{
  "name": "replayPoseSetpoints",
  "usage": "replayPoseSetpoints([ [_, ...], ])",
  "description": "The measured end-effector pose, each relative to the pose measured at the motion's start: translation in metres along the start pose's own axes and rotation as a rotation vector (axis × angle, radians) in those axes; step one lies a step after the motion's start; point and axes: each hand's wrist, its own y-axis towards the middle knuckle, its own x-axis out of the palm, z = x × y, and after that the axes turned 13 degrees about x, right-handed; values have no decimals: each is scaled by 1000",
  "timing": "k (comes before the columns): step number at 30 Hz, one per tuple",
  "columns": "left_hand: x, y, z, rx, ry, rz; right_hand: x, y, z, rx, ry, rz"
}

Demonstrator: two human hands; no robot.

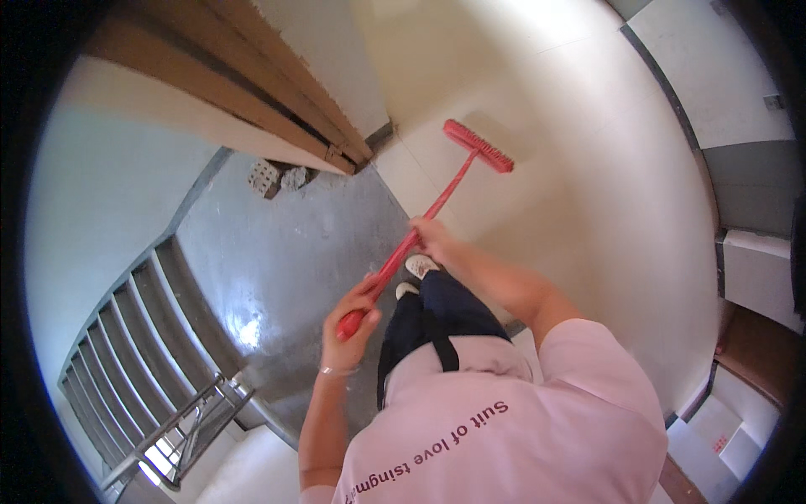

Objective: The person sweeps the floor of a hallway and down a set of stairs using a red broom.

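Observation:
A red push broom (448, 188) slants across the view, its bristled head (478, 146) at the far end over the pale tiled floor (541, 208). Whether the bristles touch the floor I cannot tell. My left hand (354, 318) grips the handle close to its rounded top end. Farther down the shaft, my right hand (432, 238) is closed around it. Below the handle are my light-coloured shoes (420, 266), close to the line where grey floor meets pale tile.
At left, a staircase (148, 327) with a metal railing (182, 435) adjoins the grey landing (296, 239). A perforated brick (264, 178) and a rubble chunk (295, 179) lie by the brown door frame (302, 120). A dark-skirted wall curves along the right.

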Motion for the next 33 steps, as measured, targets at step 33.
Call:
replayPoseSetpoints([
  [33, -177, -203, -15, -372, 339, 173, 204, 83, 211, 290, -590, -6],
])
